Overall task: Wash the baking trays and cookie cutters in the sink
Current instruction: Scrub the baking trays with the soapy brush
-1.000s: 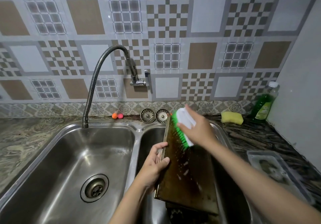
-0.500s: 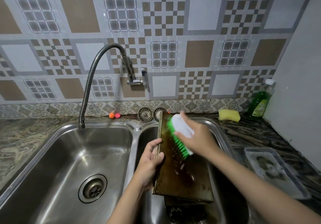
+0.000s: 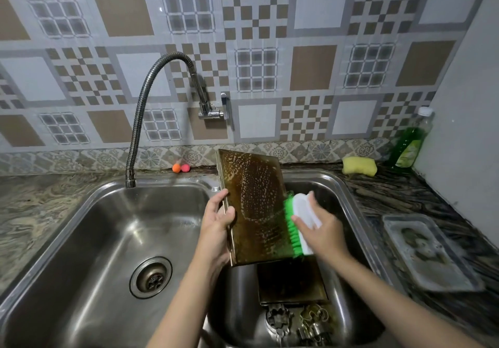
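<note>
- Head view: I see my left hand point(image 3: 216, 220) gripping the tray point(image 3: 253, 207) by its left edge, tilted above the right sink point(image 3: 348, 193).
- My right hand point(image 3: 321, 229) clasps the brush point(image 3: 298, 223), bristles against the tray's right side.

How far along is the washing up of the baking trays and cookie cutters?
Early. In hand: the left hand grips a sudsy brown baking tray while the right hand scrubs it with a green-bristled brush. Left: a second tray and the cookie cutters lie in the right basin. Nothing looks finished, and the tap is off.
</note>
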{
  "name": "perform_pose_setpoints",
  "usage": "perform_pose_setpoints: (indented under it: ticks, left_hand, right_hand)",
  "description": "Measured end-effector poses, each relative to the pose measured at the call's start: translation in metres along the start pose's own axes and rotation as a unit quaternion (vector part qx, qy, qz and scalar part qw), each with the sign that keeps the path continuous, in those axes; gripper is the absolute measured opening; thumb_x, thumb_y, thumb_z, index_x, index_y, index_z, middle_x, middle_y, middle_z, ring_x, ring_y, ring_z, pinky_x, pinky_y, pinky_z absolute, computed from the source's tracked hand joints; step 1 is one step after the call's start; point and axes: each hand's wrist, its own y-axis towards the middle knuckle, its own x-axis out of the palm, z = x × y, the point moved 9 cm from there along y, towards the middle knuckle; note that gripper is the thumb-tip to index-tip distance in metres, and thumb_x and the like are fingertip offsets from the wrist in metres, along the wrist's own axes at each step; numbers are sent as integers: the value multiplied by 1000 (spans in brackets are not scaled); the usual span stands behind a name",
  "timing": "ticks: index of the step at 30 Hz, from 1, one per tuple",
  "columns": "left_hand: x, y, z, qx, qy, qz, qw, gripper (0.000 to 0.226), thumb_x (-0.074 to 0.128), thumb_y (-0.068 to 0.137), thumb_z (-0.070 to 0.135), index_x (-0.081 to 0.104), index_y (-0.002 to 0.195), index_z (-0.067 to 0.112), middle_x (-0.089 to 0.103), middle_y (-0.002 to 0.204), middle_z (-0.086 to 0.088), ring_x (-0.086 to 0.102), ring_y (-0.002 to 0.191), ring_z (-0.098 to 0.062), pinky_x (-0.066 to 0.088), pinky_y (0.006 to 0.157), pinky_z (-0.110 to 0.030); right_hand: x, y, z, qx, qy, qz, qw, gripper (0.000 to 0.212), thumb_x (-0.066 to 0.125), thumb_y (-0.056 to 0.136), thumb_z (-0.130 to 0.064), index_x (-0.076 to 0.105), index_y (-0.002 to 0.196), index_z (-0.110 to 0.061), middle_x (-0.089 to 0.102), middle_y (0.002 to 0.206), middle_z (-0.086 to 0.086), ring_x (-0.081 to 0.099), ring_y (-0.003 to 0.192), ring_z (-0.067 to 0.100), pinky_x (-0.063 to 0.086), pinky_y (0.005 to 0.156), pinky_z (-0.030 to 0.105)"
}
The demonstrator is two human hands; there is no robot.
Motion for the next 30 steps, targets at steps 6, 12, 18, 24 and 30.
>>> perform_pose_setpoints:
  ticks: [6,12,18,24,30]
  left_hand:
    - [19,-3,-13,-10,43,-15,999,37,47,91,-3,51,118,22,74,92,3,68,78,-15,58,69,-31]
    - [34,-17,-31,-21,125,-74,989,60,69,70,28,49,125,18,67,101,-9,60,87,-18,49,82,-36]
    - [11,-2,-4,4,27,15,1000,45,57,80,0,51,120,19,69,100,-9,66,76,-15,58,69,-32]
    - [11,-11,5,1,24,-3,1000,65,80,63,18,51,120,20,73,90,-7,69,68,-17,58,60,-33]
    - [25,-25,-7,-6,73,-46,996,56,70,67,19,51,120,16,72,76,-4,65,61,-12,56,58,-27]
  right_hand:
    - [39,-43,-54,-53,71,-53,995,78,75,79,-33,34,145,-26,53,124,-19,52,108,-8,38,84,4]
    - [14,48,-92,-44,6,4,999,75,69,82,-42,36,146,-22,61,127,5,59,108,20,51,89,34]
    - [48,3,-114,-119,-51,-81,988,82,61,73,-60,28,146,-39,67,118,1,62,104,16,54,83,34]
    - [51,-1,-115,-139,-24,-73,987,77,66,79,-50,30,146,-36,65,124,3,60,107,16,52,89,32]
    - [23,109,-72,-31,-26,-11,999,74,67,83,-46,38,145,-20,56,135,4,58,111,23,49,85,29]
